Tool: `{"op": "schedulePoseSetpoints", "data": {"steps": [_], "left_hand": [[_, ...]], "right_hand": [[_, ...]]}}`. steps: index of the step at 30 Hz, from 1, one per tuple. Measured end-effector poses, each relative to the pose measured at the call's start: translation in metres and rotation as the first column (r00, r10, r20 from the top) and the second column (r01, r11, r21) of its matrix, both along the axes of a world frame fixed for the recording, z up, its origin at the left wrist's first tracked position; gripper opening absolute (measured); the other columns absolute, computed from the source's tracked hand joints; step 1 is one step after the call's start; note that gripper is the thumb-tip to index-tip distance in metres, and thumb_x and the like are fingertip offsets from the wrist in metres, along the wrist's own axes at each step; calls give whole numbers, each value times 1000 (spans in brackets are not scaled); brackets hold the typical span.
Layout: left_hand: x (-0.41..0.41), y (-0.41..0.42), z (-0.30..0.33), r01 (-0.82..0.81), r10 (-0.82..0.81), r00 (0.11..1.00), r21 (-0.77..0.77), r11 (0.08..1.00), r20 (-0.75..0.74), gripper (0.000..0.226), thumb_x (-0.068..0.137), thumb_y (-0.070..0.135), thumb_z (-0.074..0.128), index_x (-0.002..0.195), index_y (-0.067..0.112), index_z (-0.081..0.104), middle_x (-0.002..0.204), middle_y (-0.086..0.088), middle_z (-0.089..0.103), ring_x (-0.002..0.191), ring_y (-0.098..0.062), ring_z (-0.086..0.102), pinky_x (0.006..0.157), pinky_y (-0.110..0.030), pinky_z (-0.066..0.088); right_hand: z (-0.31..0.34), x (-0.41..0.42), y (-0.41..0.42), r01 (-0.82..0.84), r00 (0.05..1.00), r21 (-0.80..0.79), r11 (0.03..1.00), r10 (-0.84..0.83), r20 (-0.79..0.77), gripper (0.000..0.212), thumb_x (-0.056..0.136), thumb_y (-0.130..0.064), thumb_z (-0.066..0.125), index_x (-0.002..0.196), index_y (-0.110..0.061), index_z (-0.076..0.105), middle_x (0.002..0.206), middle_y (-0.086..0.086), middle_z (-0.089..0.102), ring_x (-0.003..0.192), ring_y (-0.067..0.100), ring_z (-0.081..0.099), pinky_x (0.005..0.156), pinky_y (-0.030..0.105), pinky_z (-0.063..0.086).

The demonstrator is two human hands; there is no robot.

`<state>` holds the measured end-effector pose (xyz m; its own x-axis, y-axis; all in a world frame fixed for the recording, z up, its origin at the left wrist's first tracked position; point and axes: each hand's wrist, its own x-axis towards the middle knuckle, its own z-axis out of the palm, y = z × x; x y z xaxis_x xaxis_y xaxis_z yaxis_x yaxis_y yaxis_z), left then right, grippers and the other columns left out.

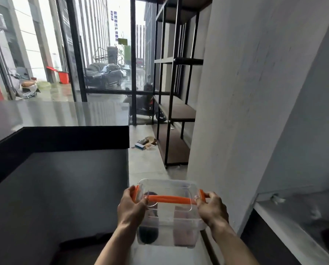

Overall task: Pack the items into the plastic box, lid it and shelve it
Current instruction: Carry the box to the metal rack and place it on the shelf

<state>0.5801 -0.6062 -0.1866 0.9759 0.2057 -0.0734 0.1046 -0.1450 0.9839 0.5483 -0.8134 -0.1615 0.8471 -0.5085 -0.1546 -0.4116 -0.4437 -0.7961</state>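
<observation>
I hold a clear plastic box [169, 224] in mid-air, low in the middle of the view, with its clear lid on and an orange handle [169, 199] lying across the top. My left hand [132, 209] grips the box's left end by the orange clip. My right hand [211, 209] grips the right end by the other clip. Inside, a dark round item [148, 234] shows on the left and a reddish item [184, 236] on the right, both blurred through the plastic. A black metal shelf rack [176, 109] with brown boards stands ahead on the right.
A dark counter [54, 115] with a lower grey surface fills the left. A grey wall [245, 111] rises on the right, with a white ledge [286, 230] beside it. Cardboard scraps [145, 143] lie on the floor near the rack. Glass windows stand beyond.
</observation>
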Motion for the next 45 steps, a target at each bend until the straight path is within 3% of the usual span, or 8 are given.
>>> {"op": "schedulePoseSetpoints", "data": {"steps": [6,17,20,26,30,33,40,45], "left_hand": [[142,-17,-15,8,-7,1000,-43,999,13,72,84,24,76,146,14,41,140,-10,54,114,-26,57,102,-46,46],[449,-49,1,56,-56,998,-8,998,31,68,87,21,72,147,22,39,144,-8,52,120,-28,56,97,-43,48],[517,-62,5,59,-60,997,9,998,45,69,86,23,73,146,21,40,144,-7,53,119,-28,57,96,-44,48],[668,-91,-5,5,-8,998,47,999,59,69,84,27,75,145,20,42,143,-6,54,122,-29,56,103,-45,46],[780,-115,-6,-54,49,996,74,996,69,68,85,29,74,144,19,43,142,-8,54,121,-30,57,102,-44,47],[864,-128,6,-114,110,992,77,990,60,67,84,29,75,143,20,44,141,-8,56,121,-30,58,102,-45,47],[1035,-118,22,-208,204,978,94,974,53,68,84,29,75,144,18,43,140,-8,56,121,-29,57,102,-42,46],[1165,-87,3,-244,240,970,114,963,42,65,87,28,72,144,19,42,139,-9,56,120,-31,57,103,-49,47]], "right_hand": [[-12,142,-15,21,999,-16,1000,-21,27,43,96,-41,60,132,-18,56,96,2,60,80,21,59,67,30,50],[6,431,-41,100,995,-10,995,-100,14,43,97,-40,59,134,-17,57,106,5,66,91,25,65,87,41,58],[8,501,-55,99,995,-22,995,-98,37,40,97,-40,58,130,-18,59,97,2,62,86,23,62,84,40,58],[-6,664,-91,42,995,-12,999,-40,94,45,97,-44,58,135,-18,58,116,8,71,81,20,57,67,27,46],[-8,791,-117,-13,995,7,1000,13,99,43,96,-43,59,132,-19,61,113,6,72,84,21,59,73,30,50],[0,890,-131,-80,991,30,996,76,108,41,95,-42,60,129,-19,63,101,1,69,77,14,60,63,26,45],[17,1085,-123,-202,976,23,979,199,84,40,92,-42,62,125,-21,65,109,3,74,93,24,68,83,37,57],[0,1222,-94,-285,953,41,958,279,117,41,95,-35,62,131,-14,61,104,5,69,88,23,63,73,29,50]]}}
